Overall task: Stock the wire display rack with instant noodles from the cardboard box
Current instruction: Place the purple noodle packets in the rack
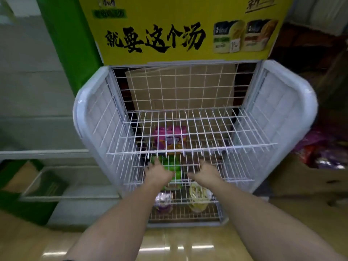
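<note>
1. Floor [188, 245]: glossy tan tiles, nearest. Both bare forearms reach over it into the wire display rack [282, 113].
2. Bottom tier of the rack: purple noodle pack [163, 201] on the left, yellow noodle pack [198, 197] on the right, side by side and apart.
3. Left hand [159, 173] is at the front of the middle tier. Fingers are spread and straight, thumb points right, and the grip is slack, curled round nothing. It touches the left edge of the green noodle pack [172, 166].
4. Right hand [206, 173] is just right of the green pack. Thumb stretches left toward it, fingers point forward, and the grip is slack, holding nothing. Too blurred to tell whether it touches the pack.
5. Green pack lies on the middle tier between the two hands.
6. Pink noodle pack [169, 138] sits behind the green one, seen through the top wire shelf [188, 119].
7. Cardboard box [301, 181] stands on the floor right of the rack, with purple and red packs [323, 153] inside.
8. Flat cardboard sheet [180, 87] stands behind the back grid. Yellow sign [184, 29] is above, green pillar [69, 44] to the left.
</note>
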Tool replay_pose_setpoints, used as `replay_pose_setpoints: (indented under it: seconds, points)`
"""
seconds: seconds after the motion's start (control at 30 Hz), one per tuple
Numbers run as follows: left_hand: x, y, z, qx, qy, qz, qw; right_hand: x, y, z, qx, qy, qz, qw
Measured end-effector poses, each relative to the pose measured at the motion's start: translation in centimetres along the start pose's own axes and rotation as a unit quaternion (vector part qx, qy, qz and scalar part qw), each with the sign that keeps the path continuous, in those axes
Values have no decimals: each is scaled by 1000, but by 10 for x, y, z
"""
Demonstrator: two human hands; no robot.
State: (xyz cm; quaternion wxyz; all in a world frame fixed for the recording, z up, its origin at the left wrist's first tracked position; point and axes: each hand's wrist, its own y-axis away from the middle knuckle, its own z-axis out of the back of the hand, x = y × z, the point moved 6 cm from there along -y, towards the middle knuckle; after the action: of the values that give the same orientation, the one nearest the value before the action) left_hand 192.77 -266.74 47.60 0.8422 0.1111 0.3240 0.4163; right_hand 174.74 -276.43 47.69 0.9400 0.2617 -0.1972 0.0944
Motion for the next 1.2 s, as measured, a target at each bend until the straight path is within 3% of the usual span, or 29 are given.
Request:
replay_pose_setpoints:
  seconds: [0.27,0.4,0.73,1.07,1.2]
  points:
    - [-48,109,-17,-10,28,-25,999,-64,97,58,-42,-34,9,999]
    - [-102,162,-56,-5,44,-40,998,-125,148,106,-75,9,33,997]
    - [-285,285,-159,60,70,-246,965,-309,206,233,-185,-43,-38,981]
    - [-413,248,-185,63,26,-344,936,-350,141,321,-257,-39,-44,965]
    - [-444,207,-195,63,-13,-342,938,-347,98,352,-256,-28,-49,965]
